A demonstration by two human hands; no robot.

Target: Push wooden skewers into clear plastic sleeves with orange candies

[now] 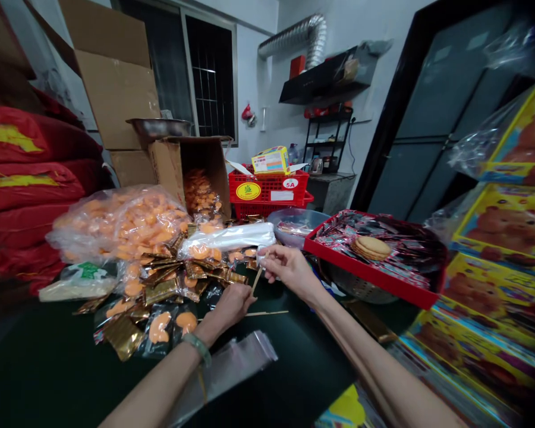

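Note:
A thin wooden stick [257,280] slants between my two hands over the dark green table. The fingers of my right hand [288,270] pinch its upper end. My left hand [232,304] is closed round the lower end, with a green bangle on the wrist. Another thin stick [267,313] lies flat on the table beside my left hand. Clear plastic bags [236,362] rest in front of me, partly under my left forearm. Gold packets [163,291] and orange pieces in clear wrappers [159,328] are heaped left of my left hand.
A red tray [383,280] of small packets holds round biscuits at the right. Yellow boxes [494,291] are stacked at the far right. Behind stand a red basket [267,189], a blue-tinted bowl [296,223], an open carton [167,169] and a large bag of orange pieces [120,223].

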